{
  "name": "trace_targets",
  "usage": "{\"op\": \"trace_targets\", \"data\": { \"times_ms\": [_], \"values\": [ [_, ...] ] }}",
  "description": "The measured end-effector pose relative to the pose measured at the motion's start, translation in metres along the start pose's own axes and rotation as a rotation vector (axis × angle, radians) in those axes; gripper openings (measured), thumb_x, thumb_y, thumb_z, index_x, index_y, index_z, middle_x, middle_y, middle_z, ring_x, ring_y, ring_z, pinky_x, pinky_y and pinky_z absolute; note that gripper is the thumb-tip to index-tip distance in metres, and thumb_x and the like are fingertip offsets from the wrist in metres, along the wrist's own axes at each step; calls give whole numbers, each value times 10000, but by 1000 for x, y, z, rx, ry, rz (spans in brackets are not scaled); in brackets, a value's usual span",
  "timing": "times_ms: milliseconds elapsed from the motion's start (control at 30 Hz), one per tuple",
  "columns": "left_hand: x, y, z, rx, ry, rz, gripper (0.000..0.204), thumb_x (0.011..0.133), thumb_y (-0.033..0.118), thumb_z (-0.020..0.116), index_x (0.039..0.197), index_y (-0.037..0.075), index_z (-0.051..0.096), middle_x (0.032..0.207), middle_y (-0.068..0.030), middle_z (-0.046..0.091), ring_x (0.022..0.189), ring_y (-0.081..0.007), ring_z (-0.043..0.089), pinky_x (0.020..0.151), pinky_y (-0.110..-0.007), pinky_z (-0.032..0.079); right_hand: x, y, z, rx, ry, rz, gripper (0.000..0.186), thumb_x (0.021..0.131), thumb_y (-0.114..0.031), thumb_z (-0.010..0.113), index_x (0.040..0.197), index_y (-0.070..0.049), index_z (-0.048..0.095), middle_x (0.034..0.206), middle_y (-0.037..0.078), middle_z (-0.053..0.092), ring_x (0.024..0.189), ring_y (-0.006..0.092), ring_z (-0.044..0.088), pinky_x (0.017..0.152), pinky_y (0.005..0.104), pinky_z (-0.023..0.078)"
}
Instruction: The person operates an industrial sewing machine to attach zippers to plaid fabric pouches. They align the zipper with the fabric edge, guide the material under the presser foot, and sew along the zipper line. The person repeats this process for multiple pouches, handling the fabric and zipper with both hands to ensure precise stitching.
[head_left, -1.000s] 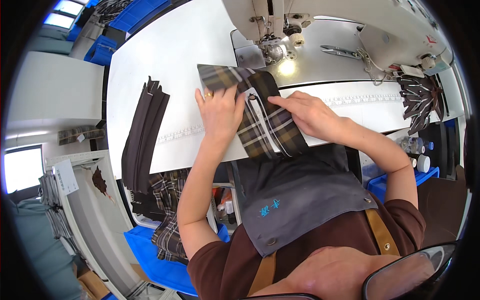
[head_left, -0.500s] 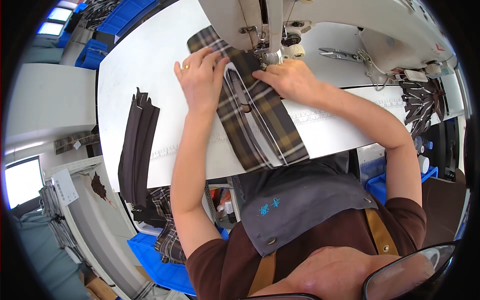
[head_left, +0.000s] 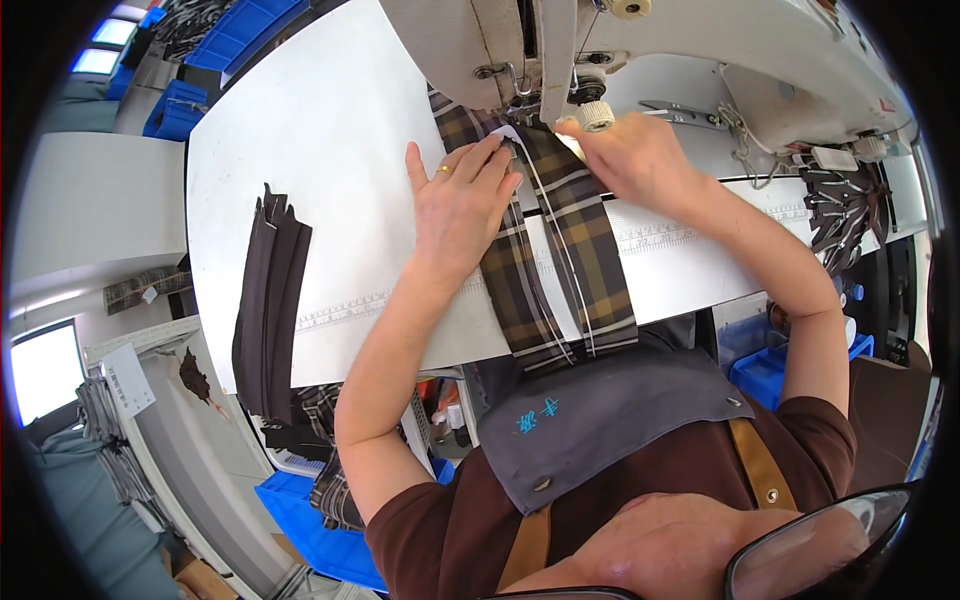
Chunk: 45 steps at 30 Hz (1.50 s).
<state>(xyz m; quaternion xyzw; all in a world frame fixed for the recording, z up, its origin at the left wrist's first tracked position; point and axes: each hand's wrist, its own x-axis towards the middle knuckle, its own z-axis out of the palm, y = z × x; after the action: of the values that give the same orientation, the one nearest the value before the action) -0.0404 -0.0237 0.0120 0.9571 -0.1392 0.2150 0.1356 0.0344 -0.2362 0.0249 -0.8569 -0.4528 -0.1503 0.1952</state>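
Note:
A long plaid fabric piece (head_left: 605, 300) with pale piping along a lengthwise slit runs from the table's front edge under the sewing machine (head_left: 470, 40). My left hand (head_left: 455, 205) lies on its left side, fingers spread, fingertips by the top of the slit. Near the machine's needle area, at the fabric's right edge, my right hand (head_left: 640, 165) has its fingers curled in; what they hold is hidden. The machine head partly hides the fabric's far end.
Dark zipper strips (head_left: 270, 300) lie on the white table (head_left: 300, 110) at left. Metal snips (head_left: 678, 112) rest on the machine bed; a bunch of dark zippers (head_left: 840, 210) lies at right. Blue bins (head_left: 305, 520) stand below and at back left (head_left: 175, 108).
The plaid piece has shifted and lies straighter, its far end under the machine head, its folded-over flap laid out. My left hand has moved onto it; my right hand has moved up toward the needle area.

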Motion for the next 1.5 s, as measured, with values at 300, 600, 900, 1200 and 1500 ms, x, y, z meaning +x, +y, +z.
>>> {"op": "trace_targets", "data": {
  "times_ms": [300, 600, 900, 1200, 1500],
  "values": [
    [0, 0, 0, -39, -11, 33, 210, 821, 242, 637, 986, 117, 675, 1085, 4, 635, 954, -188, 601, 1004, -607, 211, 20, 30, 20, -106, 49, -8, 112, 805, -172, 553, 772, -64, 550, 648, 103, 592, 589, 308, 586, 538, 403, 466],
    [0, 7, 1, 33, -5, 82, 264, 811, 246, 648, 1042, 120, 646, 1086, 11, 623, 963, -180, 589, 992, -606, 240, -1, 29, -2, -64, 199, -83, 152, 795, -132, 604, 933, -70, 611, 938, 47, 612, 902, 243, 571, 779, 377, 448],
    [0, 5, 1, 32, -39, 71, 356, 807, 308, 642, 1096, 100, 627, 1165, -10, 609, 1034, -152, 568, 985, -613, 240, -3, 15, 15, -142, -147, 14, 482, 870, -415, 525, 1211, -74, 519, 1277, 89, 506, 1247, 271, 398, 1029, 449, 316],
    [4, 4, 2, -40, -78, 91, 362, 818, 310, 629, 1104, 89, 622, 1168, -28, 611, 1096, -175, 548, 983, -606, 252, -9, 27, 10, -301, -102, 97, 525, 878, -451, 490, 1242, -72, 501, 1318, 48, 478, 1248, 276, 394, 1045, 471, 291],
    [5, 4, -1, -32, -98, 93, 361, 817, 310, 629, 1113, 102, 623, 1187, -19, 603, 1091, -174, 545, 980, -610, 257, -9, 24, 8, -279, -79, 146, 510, 883, -441, 487, 1249, -86, 493, 1293, 64, 505, 1221, 286, 433, 1039, 474, 297]
  ]
}}
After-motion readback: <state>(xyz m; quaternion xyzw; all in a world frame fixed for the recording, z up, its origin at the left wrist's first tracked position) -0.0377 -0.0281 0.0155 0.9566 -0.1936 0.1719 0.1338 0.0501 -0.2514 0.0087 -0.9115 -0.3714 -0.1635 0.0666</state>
